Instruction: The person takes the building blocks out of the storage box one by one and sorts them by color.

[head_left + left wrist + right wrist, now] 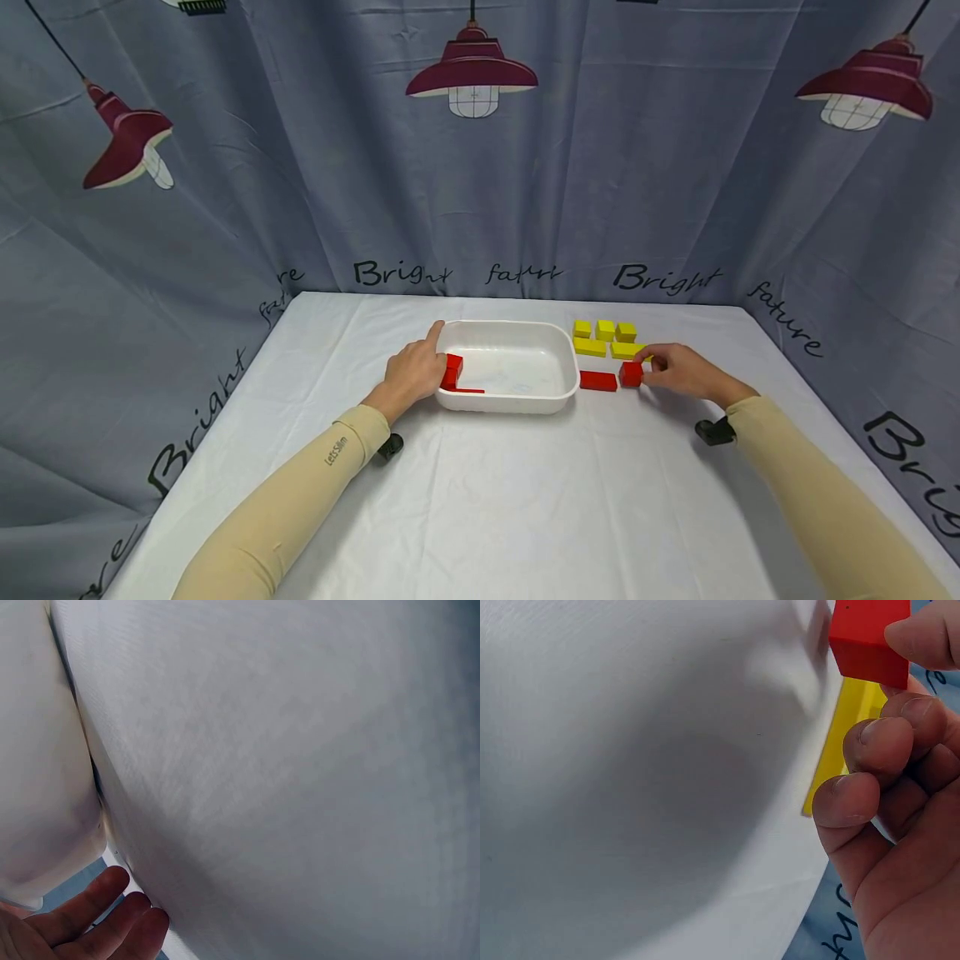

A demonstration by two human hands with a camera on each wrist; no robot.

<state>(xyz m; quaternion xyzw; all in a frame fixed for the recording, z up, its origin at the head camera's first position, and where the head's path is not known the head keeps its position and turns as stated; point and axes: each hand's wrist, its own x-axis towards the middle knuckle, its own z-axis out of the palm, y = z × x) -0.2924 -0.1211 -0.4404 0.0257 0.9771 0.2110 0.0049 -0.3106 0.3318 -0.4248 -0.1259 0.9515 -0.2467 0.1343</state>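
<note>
A white rectangular tray (506,403) stands on the table. My left hand (416,371) rests against its left side, index finger stretched out along the rim. In the left wrist view the other fingers (109,922) extend beside the tray wall (45,765), and the thumb is hidden. Red blocks (453,367) lie inside the tray near its left end. With thumb and fingertips my right hand (682,371) pinches a red cube (870,645), right of the tray. Just left of that cube lies a long red block (598,381).
Behind the right hand are a long yellow block (627,350), another one (589,347) and three small yellow blocks (605,330). A white cloth covers the table (525,500). Grey curtain (480,192) hangs behind the table and at both sides.
</note>
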